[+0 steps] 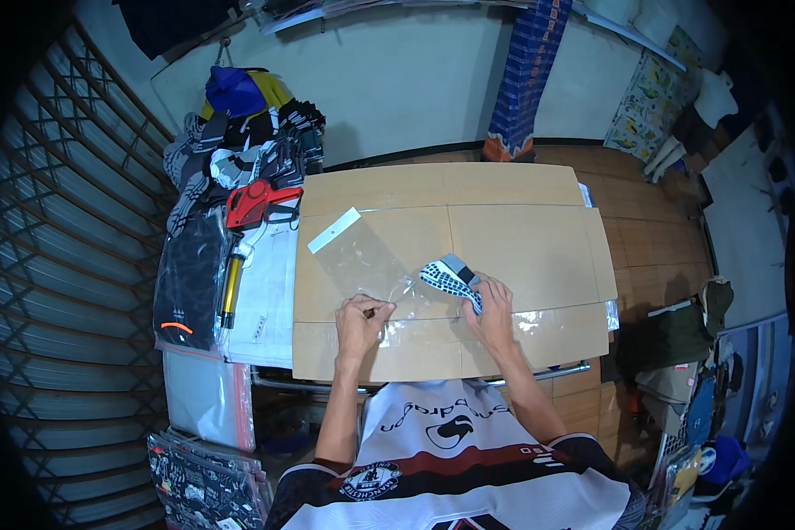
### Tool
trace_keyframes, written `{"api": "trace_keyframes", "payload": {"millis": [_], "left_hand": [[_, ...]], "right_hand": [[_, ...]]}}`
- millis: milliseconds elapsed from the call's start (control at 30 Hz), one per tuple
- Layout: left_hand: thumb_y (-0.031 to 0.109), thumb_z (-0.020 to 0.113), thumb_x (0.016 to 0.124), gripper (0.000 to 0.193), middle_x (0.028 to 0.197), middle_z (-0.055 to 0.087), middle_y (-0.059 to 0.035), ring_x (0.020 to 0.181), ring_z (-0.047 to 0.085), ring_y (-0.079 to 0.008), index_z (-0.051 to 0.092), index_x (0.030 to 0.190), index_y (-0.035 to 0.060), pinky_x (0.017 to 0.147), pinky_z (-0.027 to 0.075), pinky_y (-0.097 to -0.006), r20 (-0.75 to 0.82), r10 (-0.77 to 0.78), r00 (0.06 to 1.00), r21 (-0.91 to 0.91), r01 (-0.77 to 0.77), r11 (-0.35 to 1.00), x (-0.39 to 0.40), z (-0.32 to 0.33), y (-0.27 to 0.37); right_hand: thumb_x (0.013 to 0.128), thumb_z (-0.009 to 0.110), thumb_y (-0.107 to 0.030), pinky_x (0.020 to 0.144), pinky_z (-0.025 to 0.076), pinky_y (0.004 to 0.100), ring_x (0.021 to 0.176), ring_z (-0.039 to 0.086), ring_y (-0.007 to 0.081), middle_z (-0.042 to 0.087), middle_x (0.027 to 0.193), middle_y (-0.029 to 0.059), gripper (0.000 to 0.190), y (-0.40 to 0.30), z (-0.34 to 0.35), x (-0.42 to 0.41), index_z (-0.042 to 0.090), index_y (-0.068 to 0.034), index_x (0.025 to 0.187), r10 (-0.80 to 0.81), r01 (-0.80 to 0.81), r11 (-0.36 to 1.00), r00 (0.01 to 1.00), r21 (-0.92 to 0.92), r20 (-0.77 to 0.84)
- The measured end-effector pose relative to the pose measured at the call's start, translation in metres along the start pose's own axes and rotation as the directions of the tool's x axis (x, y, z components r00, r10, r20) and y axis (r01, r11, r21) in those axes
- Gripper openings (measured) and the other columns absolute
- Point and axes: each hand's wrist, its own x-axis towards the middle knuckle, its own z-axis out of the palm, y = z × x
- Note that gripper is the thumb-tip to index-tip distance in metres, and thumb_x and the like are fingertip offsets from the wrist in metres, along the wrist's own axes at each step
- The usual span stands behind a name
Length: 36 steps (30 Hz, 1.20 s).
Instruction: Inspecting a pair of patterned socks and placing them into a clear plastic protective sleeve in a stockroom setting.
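My left hand (359, 326) pinches the near edge of a clear plastic bag (361, 262), whose white header strip with a small hole points away to the far left. The bag lies slanted over the cardboard sheet (523, 252). In my right hand (493, 315) is a folded sock (449, 275), white and grey with dark block-like grip marks and a black band. It is held just right of the bag's near end, apart from the header. My fingers cover the sock's near right part.
Left of the cardboard lie a red tape dispenser or label gun (258, 204), a yellow-and-black cylindrical tool (232, 288) and bagged dark fabric (192, 285). Several socks (238, 159) are heaped behind them. Clear bags (202, 397) hang at the near left. Clothing (666, 338) stands stacked at right.
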Motion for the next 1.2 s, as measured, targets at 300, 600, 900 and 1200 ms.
{"api": "trace_keyframes", "payload": {"millis": [300,600,900,1200], "left_hand": [[0.02,0.084,0.084,0.017,0.081,0.073,-0.0113,0.083,0.065,-0.0261,0.084,0.094,0.0065,0.08,0.051,-0.04,-0.074,-0.05,0.996,-0.028,0.048,0.998,-0.002,0.012,0.006],[0.021,0.083,0.086,0.019,0.075,0.071,-0.0105,0.08,0.063,-0.0246,0.083,0.094,0.004,0.078,0.049,-0.0393,-0.085,-0.058,0.995,-0.04,0.054,0.998,-0.002,0.017,0.007],[0.017,0.082,0.087,0.017,0.077,0.071,-0.0108,0.079,0.062,-0.0225,0.083,0.097,0.0028,0.078,0.049,-0.0374,-0.072,-0.077,0.994,-0.118,0.068,0.991,-0.006,0.015,0.006],[0.011,0.078,0.084,0.024,0.098,0.074,-0.0149,0.098,0.068,-0.0311,0.08,0.106,0.0026,0.092,0.052,-0.0411,-0.051,0.138,0.989,-0.06,-0.141,0.988,-0.022,0.004,-0.007]], "right_hand": [[0.076,0.074,-0.008,0.104,0.044,0.05,0.114,0.064,0.0385,0.07,0.125,0.0191,0.028,-0.007,-0.002,-0.017,0.063,-0.002,0.102,-0.035,0.037,0.984,0.999,0.177,-0.015],[0.075,0.077,-0.014,0.109,0.042,0.0496,0.121,0.061,0.0317,0.068,0.13,0.0135,0.025,-0.031,-0.014,-0.031,0.067,-0.005,0.095,-0.285,0.252,0.948,0.943,0.195,0.17],[0.074,0.08,-0.02,0.109,0.04,0.048,0.124,0.059,0.0305,0.065,0.134,0.0123,0.032,-0.037,-0.012,-0.031,0.071,-0.008,0.102,-0.19,0.165,0.978,0.955,0.127,0.229],[0.074,0.082,-0.022,0.108,0.039,0.0475,0.127,0.057,0.0311,0.062,0.138,0.013,0.046,-0.041,-0.007,-0.033,0.074,-0.01,0.118,-0.136,0.125,0.99,0.966,0.063,0.221]]}}
